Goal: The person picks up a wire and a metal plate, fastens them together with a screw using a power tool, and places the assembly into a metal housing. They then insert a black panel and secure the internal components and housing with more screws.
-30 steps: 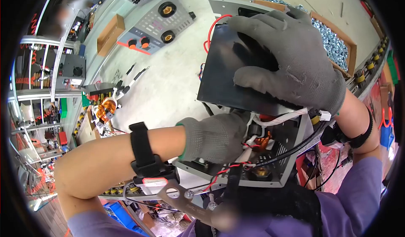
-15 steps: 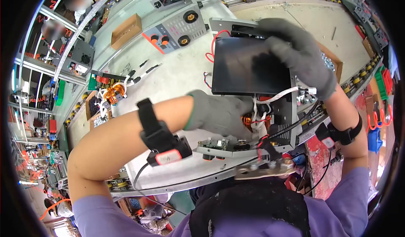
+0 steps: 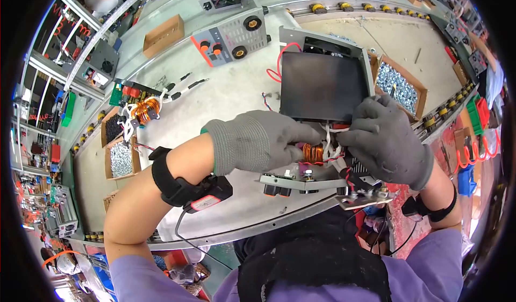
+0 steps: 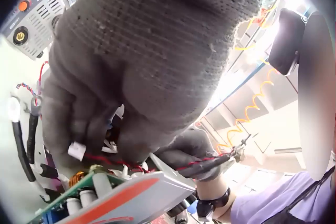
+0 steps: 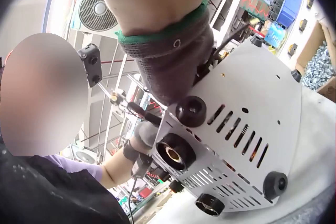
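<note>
An open welder chassis lies on the bench, with a black panel over its far half. A copper coil and white and red wires sit at its near end. My gloved left hand reaches in from the left, fingers curled on the wires beside the coil. In the left wrist view this left hand pinches red wires near a white connector. My gloved right hand comes from the right and grips the wire bundle. The chassis front plate shows sockets.
A second welder front panel with red knobs lies at the back. A cardboard box of screws stands right of the chassis. A coil board and another screw box sit at the left. The bench edge runs close to my body.
My right hand left the top of the black panel and came down to the wires by the coil. My left hand stayed at the coil.
</note>
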A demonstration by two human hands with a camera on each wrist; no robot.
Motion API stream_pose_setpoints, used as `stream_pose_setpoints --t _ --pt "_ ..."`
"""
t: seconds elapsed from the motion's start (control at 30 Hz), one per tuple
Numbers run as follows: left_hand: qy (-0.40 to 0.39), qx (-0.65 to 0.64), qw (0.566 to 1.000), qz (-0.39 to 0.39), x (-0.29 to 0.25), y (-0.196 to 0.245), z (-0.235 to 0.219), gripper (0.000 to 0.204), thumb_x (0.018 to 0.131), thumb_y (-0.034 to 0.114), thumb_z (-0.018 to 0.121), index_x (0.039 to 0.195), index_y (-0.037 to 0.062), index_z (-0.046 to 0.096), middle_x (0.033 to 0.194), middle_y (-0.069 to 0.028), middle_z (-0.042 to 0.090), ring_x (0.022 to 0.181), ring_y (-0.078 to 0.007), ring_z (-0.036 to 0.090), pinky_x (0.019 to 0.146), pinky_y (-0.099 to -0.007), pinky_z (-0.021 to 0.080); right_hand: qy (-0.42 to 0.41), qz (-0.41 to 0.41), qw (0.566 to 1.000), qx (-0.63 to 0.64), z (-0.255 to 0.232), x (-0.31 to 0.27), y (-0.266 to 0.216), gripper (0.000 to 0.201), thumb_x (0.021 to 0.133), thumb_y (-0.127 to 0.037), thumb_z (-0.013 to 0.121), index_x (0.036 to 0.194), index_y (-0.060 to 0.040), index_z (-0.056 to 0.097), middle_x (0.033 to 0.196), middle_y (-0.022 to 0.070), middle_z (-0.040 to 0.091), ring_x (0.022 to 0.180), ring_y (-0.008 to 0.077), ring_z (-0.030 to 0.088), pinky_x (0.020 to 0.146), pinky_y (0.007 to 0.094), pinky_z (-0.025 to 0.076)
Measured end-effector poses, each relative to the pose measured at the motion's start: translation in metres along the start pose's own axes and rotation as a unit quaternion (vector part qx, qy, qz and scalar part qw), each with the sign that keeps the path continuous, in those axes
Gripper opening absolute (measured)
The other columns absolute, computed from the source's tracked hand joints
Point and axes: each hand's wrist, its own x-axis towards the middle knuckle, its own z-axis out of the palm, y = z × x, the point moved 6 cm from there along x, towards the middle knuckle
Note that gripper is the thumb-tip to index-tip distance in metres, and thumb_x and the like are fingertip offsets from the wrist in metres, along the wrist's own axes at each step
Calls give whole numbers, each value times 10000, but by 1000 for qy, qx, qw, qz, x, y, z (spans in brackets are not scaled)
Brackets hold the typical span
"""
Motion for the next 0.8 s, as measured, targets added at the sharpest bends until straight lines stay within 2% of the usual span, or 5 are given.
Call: stream_pose_setpoints --t 0.13,0.2,0.43,0.7,0.8 --pt "11 -80 997 2 -9 -15 0 406 915 114 542 1320 122 567 1004 -100 669 888 -160 612 820 -312 487 -74 1 994 84 -13 2 7 359 644 -64 689 1000 -95 653 836 58 610 882 303 584 754 441 452" --pt "-37 -45 997 -55 -12 -19 7 437 923 162 562 1356 117 526 1015 -110 667 890 -181 619 827 -321 489 -2 73 997 -39 -31 10 9 272 716 -145 718 980 -118 654 871 52 593 875 274 583 744 401 452" --pt "-64 -121 990 40 14 -36 18 569 943 203 574 1468 142 366 1053 -83 644 943 -177 599 842 -332 493 -183 59 964 -183 -23 13 14 153 742 -186 660 847 -108 580 811 64 567 783 258 580 755 390 434" --pt "-185 -423 887 -11 28 -44 37 591 958 187 554 1496 138 316 1260 -122 549 1004 -158 571 870 -304 514 -245 9 950 -195 -4 48 -3 85 729 -164 612 777 -103 578 716 59 567 710 235 602 675 366 466" --pt "-94 -382 918 37 41 -54 50 577 953 144 537 1486 110 319 1218 -120 569 942 -149 591 814 -287 533 -306 -27 923 -231 3 56 -9 77 726 -162 600 753 -90 601 682 56 575 701 227 608 660 357 474"
